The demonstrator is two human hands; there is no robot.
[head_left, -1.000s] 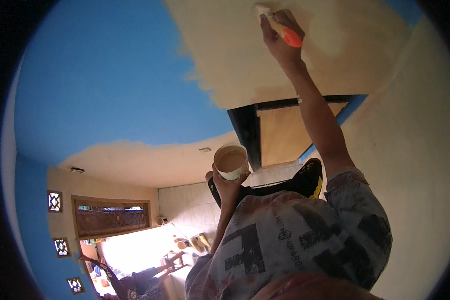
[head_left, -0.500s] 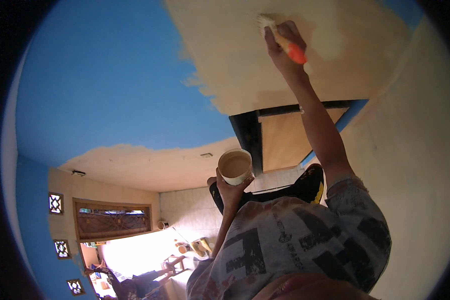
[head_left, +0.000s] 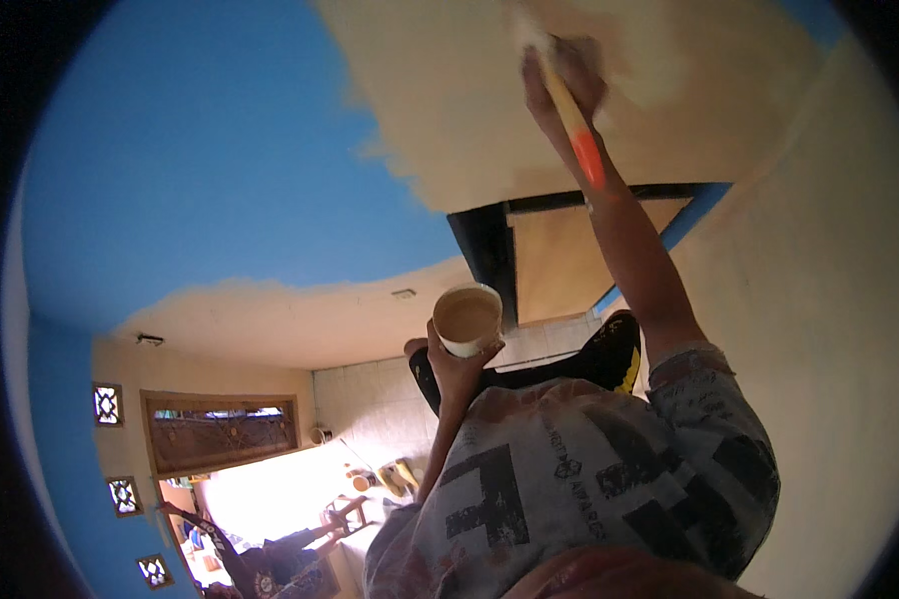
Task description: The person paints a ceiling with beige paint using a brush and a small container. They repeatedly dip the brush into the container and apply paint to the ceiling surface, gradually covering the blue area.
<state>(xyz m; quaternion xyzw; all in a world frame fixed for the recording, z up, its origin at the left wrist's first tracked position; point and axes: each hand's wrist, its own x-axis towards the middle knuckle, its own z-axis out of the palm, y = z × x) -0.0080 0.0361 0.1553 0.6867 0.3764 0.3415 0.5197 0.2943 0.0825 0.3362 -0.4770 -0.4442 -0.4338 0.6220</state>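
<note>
My right hand (head_left: pixel 584 75) is raised high at the upper middle, fingers closed round a paintbrush (head_left: pixel 565 100) with a pale wooden handle tipped in orange. The blurred bristles meet, or nearly meet, a large surface (head_left: pixel 689 90) of patchy beige paint, which borders a blue painted area (head_left: pixel 200 170) on the left. Lower down, my left hand (head_left: pixel 456 371) grips a white tub (head_left: pixel 467 324) of beige paint, held apart from the brush.
Below the beige area is a dark-framed rectangular panel (head_left: pixel 554 265). Another person (head_left: pixel 270 569) is at the bright doorway, lower left, near small stools and containers (head_left: pixel 360 480). Small patterned vents (head_left: pixel 108 403) line the left wall. A pale wall (head_left: pixel 819 299) rises at right.
The brush handle has swung down and now lies along my right wrist, its orange tip lower. The tub stays in my left hand with only slight movement.
</note>
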